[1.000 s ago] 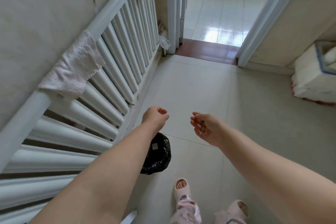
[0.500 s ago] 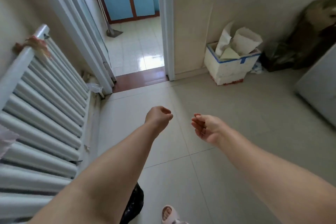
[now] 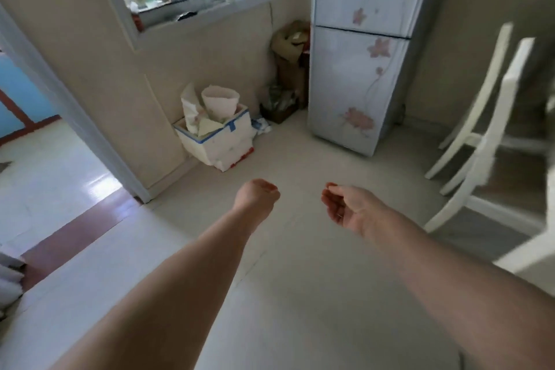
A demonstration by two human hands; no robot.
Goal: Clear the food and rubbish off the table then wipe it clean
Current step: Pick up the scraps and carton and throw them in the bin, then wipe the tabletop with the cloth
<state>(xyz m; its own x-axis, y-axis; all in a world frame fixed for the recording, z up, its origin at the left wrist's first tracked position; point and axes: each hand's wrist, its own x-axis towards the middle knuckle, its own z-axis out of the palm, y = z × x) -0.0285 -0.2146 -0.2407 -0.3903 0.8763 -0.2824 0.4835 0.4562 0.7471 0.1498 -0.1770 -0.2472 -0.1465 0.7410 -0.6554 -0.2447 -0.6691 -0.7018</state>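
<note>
Nothing is held in either grip: the left hand (image 3: 255, 194) is curled loosely into an empty fist, and the right hand (image 3: 345, 207) is half open with the palm turned inward and the fingers (image 3: 329, 200) bent, also empty. Both forearms are stretched forward above bare floor (image 3: 300, 294), well apart from any object. The counter to be cleared is not seen in this view, nor is any food, rubbish or cloth; only white chair legs (image 3: 480, 141) at the right edge suggest that it may stand off to that side. Ahead are a foam box (image 3: 222, 144) stuffed with paper against the wall, a flowered fridge (image 3: 357, 75) beside it, and a doorway (image 3: 45, 165) at the left. The step in hand is judged to be a walk between places with free hands. It would be done well if the body were turned toward the chairs, the counter brought fully into view before anything is reached for, and one hand kept free for a cloth.
</note>
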